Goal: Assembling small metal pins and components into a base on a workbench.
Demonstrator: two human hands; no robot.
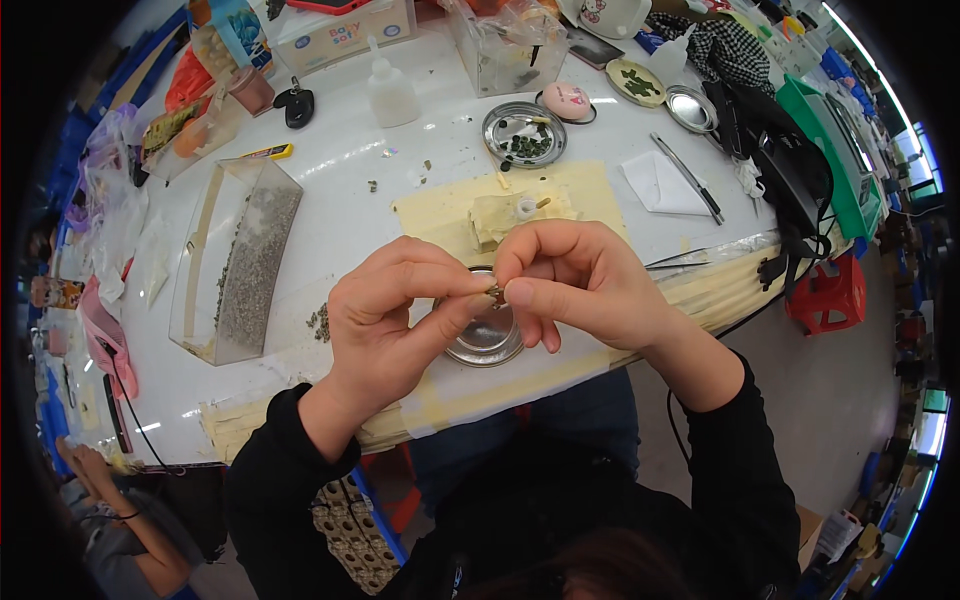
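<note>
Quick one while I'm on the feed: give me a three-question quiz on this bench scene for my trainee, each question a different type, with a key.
1. True or false: both hands pinch one tiny part directly above the empty round metal dish.
2. Which lies nearest the left hand?
A. the clear rectangular tray of grey bits
B. the green bin
C. the pink oval case
3. Fill in: beyond the hands, on the yellow mat, stands a second round metal dish holding dark ______ pieces.

Key
1. True: the fingers of the right hand and the left hand meet over it on the tiny part.
2. A
3. green
</note>
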